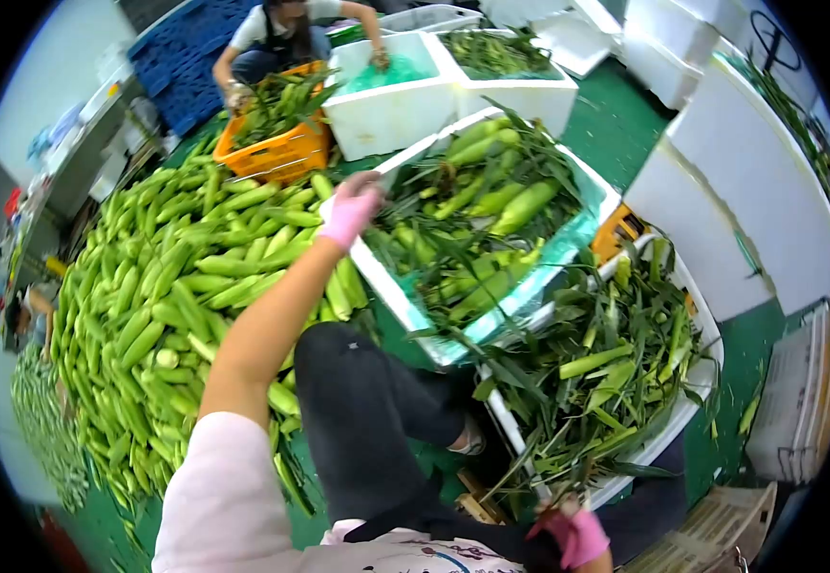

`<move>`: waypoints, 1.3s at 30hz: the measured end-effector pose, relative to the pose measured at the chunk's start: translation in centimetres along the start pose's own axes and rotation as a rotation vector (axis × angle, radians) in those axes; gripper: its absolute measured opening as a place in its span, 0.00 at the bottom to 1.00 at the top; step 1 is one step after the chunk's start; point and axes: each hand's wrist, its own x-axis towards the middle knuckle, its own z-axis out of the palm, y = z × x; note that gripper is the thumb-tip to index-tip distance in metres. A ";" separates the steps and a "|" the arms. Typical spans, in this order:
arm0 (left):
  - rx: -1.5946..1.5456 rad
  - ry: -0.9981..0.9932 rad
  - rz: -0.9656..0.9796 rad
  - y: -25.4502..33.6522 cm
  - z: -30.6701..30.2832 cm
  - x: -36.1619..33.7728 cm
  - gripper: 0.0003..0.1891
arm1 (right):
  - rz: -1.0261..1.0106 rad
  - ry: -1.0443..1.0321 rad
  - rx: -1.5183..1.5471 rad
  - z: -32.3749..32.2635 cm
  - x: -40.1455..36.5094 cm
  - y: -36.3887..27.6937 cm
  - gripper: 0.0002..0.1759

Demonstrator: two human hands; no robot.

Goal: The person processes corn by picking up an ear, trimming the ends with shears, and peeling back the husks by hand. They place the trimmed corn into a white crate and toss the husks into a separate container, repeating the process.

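Note:
My left hand [351,210], in a pink glove that leaves the fingertips bare, is at the left corner of a white foam box [386,296], its fingers bent over the rim. Inside that box, ears of corn [527,207] in green husks lie among long leaves. Low in the view, my right hand [577,537], also pink-gloved, has curled fingers at the near rim of a white tub [706,334]. Husks and leaves [616,372] heap up in this tub. What my right fingers hold is too small to make out.
A large pile of corn ears [176,296] covers the floor at left. Across from me a person [291,29] works beside an orange crate [286,153] of corn and white foam boxes [386,119]. Tall white panels [749,172] stand at right.

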 end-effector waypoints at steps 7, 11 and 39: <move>1.001 -0.227 0.000 -9.2 30.2 5.6 0.37 | 0.023 0.019 0.290 1.0 -1.4 2.0 0.34; 0.934 -0.469 -0.086 -9.0 33.4 6.2 0.54 | 0.019 -0.035 0.512 -1.0 -2.3 1.7 0.35; -0.586 -1.193 -0.817 8.2 23.7 -31.9 0.35 | -0.467 0.057 -0.263 -1.4 1.3 -4.7 0.25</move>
